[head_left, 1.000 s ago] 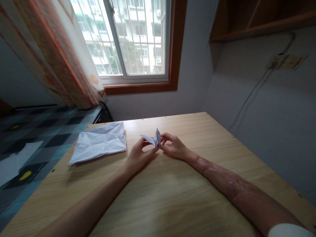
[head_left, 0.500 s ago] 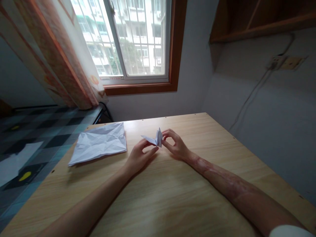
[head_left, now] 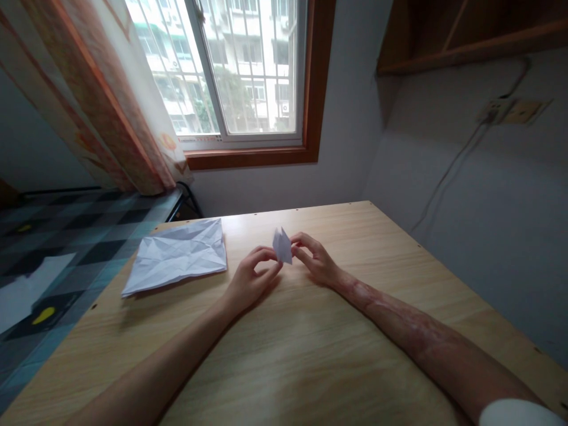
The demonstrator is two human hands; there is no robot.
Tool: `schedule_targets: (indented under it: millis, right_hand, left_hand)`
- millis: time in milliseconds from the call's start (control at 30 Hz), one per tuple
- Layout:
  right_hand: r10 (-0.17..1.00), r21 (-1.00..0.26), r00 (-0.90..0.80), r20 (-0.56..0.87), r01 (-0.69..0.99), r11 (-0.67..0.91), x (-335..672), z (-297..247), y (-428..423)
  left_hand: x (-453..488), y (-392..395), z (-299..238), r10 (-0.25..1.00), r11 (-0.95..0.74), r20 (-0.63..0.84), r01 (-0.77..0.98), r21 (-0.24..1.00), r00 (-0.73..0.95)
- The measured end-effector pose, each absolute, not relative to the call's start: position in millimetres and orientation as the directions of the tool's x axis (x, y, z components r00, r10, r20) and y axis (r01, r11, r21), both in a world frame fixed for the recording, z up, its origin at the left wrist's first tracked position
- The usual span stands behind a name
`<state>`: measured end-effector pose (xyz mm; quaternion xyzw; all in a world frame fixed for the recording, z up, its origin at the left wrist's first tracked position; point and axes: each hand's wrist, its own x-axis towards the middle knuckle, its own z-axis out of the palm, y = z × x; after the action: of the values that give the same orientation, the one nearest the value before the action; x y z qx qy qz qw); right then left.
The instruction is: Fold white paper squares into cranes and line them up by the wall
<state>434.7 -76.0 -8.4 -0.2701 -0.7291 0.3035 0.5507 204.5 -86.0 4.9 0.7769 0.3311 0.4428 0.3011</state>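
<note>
A small piece of folded white paper (head_left: pixel 283 246) stands upright between my hands, just above the table, with pointed tips at its top. My left hand (head_left: pixel 252 277) pinches its lower left edge between thumb and fingers. From the other side, my right hand (head_left: pixel 316 260) has its thumb and index finger closed at the right edge of the paper. The exact grip of the right fingertips is partly hidden. To the left of my left hand lies a larger creased white sheet of paper (head_left: pixel 181 254), flat on the wooden table (head_left: pixel 284 355).
On the left, a bed with a checked cover (head_left: pixel 110 219) adjoins the table, and white paper (head_left: pixel 35 290) lies on it. A window (head_left: pixel 257 77) and a curtain (head_left: pixel 115 100) are ahead. A cable (head_left: pixel 448 171) hangs from a wall socket (head_left: pixel 497 111) at right, below a wooden shelf (head_left: pixel 479 47).
The folded paper has turned between my fingers. Its flap that pointed left over my left hand no longer sticks out, and a broader face shows. Both hands stay nearly in place.
</note>
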Motion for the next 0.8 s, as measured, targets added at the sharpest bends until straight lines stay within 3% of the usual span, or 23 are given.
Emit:
schedule_targets:
  millis: [133,367,600,800]
  right_hand:
    - [0.743,-0.759,-0.247,0.622,0.042,0.650,434.7,-10.7,-72.9]
    - [0.682,-0.663,-0.190,0.706,0.163,0.731,432.9,-9.8,-73.5]
    - [0.778,-0.800,-0.297,0.554,0.068,0.596,431.1,-15.4,-76.8]
    - [0.816,-0.845,-0.301,0.494,0.054,0.532,431.4,-14.3,-80.3]
  left_hand:
    - [205.6,-85.1,4.8,0.765,-0.615,0.500,0.230,0.754,0.406]
    - [204.2,-84.2,4.8,0.801,-0.557,0.454,0.208,0.804,0.389]
    - [204.0,-86.6,9.3,0.828,-0.532,0.445,0.228,0.816,0.342]
    - [204.7,-88.6,8.6,0.804,-0.591,0.512,0.316,0.742,0.302]
